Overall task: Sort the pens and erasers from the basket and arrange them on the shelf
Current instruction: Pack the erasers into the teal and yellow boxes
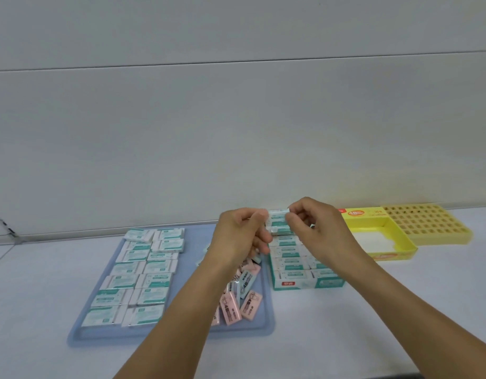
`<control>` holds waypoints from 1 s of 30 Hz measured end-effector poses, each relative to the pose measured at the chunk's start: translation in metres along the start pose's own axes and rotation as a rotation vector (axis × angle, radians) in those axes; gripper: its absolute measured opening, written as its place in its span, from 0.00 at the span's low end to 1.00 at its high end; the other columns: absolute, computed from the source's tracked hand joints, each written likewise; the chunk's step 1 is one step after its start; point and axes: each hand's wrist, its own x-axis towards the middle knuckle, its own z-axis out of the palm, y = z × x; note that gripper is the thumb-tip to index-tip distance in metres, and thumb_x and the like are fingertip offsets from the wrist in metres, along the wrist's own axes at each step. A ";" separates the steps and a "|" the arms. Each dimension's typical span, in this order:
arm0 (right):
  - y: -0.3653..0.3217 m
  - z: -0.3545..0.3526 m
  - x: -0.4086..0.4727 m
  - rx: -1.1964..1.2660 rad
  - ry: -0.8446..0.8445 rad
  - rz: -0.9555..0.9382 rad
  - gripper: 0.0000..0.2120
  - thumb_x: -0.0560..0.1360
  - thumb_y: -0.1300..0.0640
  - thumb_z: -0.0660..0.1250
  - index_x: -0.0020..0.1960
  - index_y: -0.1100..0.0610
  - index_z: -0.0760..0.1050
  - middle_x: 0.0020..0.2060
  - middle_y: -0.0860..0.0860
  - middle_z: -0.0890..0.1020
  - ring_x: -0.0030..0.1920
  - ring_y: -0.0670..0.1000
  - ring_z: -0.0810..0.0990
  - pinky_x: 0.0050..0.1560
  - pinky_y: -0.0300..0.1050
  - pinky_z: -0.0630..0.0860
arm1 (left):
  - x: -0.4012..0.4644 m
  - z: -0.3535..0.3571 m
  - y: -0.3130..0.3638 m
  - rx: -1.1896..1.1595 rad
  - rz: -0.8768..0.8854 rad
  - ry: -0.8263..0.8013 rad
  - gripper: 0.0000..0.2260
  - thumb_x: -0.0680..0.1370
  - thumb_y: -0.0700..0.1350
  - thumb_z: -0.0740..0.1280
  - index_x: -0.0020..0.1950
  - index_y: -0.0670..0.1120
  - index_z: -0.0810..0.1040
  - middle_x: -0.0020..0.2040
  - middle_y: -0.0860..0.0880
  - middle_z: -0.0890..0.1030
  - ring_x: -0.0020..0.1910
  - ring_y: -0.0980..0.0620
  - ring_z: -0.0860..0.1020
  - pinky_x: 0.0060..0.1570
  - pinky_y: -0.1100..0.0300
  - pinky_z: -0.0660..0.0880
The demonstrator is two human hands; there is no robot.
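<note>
While rows of teal-and-white erasers [137, 272] are sitting on the blue tray [80, 328] at left, with loose pink ones [230, 307] beside them, the left hand [243, 233] and right hand [315, 228] are both pinching a small stack of erasers [278, 222] over the green box [307, 283], yellow boxes [395, 231] sitting further right.

We note teal-and-white erasers [139, 277] lying flat in two neat columns on the blue tray [170, 330]. Pink and pale blue erasers [240, 299] lie jumbled beside them. More teal erasers fill the display box [307, 283]; one eraser [278, 214] is raised above it.
</note>
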 end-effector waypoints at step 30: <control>0.023 0.019 0.001 -0.878 -0.233 -0.112 0.13 0.80 0.46 0.57 0.55 0.46 0.79 0.51 0.46 0.75 0.52 0.48 0.74 0.39 0.42 0.71 | -0.009 -0.003 -0.028 1.233 0.440 -0.238 0.25 0.80 0.62 0.54 0.72 0.51 0.68 0.73 0.54 0.68 0.74 0.54 0.59 0.75 0.48 0.48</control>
